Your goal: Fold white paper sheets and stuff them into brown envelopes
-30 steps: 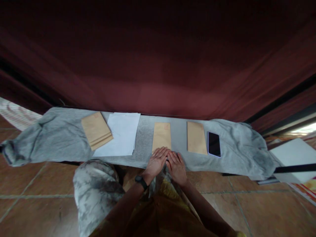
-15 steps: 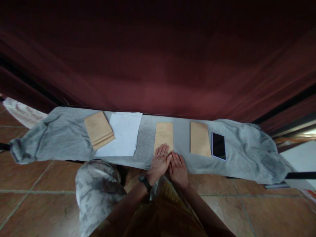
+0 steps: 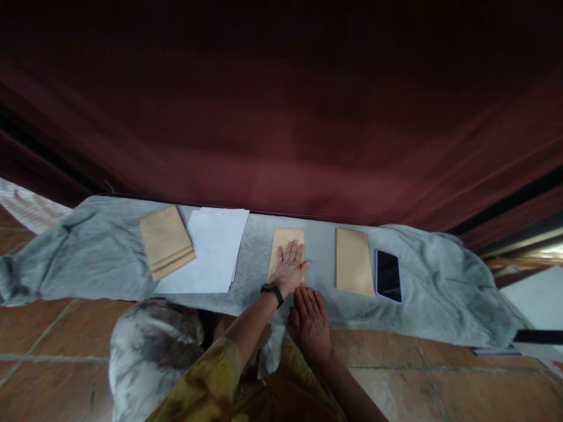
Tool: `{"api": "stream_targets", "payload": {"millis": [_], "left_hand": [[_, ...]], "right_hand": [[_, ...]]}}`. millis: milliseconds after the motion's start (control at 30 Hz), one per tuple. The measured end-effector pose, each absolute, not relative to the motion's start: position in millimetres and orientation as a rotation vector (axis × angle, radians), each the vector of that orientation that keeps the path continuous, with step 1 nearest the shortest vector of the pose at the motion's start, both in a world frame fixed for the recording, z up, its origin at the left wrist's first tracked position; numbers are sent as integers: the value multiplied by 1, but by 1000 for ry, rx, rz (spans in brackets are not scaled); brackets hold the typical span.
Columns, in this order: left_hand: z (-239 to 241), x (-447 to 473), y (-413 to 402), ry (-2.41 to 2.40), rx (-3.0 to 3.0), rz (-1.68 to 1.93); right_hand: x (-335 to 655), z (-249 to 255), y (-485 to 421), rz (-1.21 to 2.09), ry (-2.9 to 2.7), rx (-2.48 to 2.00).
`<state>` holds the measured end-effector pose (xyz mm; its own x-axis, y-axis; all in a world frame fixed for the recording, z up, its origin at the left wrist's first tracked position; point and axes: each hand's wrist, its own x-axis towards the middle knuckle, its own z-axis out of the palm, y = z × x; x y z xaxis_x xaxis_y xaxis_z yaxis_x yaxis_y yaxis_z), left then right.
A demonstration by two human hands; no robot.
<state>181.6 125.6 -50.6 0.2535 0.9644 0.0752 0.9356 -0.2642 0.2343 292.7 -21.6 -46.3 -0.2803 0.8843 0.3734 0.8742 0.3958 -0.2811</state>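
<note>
A tan paper envelope (image 3: 281,237) lies flat on the grey cloth in the middle. My left hand (image 3: 290,271), with a dark band on its wrist, is pressed flat on the envelope, fingers spread. It covers much of the envelope's middle and right side. Just below and to the right rests my right hand (image 3: 311,319), its fingers stretched out by the envelope's near edge. Neither hand grips anything. To the right lies a tan envelope stack (image 3: 354,262). On the left, several tan envelopes (image 3: 166,237) overlap a pile of white paper sheets (image 3: 209,252).
A phone (image 3: 389,275) with a dark screen lies beside the right-hand envelopes. Grey cloth (image 3: 323,246) covers the narrow bench, bunched at both ends. A dark red curtain-like surface (image 3: 281,146) rises behind it. My patterned trouser leg (image 3: 149,351) shows below, above a tiled floor.
My left hand has slid forward, up the envelope, and its fingers have spread. The right hand stays near the bench's front edge, now apart from the left. The whole view has shifted slightly.
</note>
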Motion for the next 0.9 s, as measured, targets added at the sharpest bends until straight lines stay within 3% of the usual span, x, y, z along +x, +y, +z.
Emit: {"api": "stream_targets", "payload": {"millis": [433,900], "left_hand": [[-43,169,183,1683,2410,294],[-48,157,139,1495,2542,319]], "right_hand": [[291,-51,-22,-2,-2197,-1526],[290,-51,-23,-24,-2155,-1484]]}}
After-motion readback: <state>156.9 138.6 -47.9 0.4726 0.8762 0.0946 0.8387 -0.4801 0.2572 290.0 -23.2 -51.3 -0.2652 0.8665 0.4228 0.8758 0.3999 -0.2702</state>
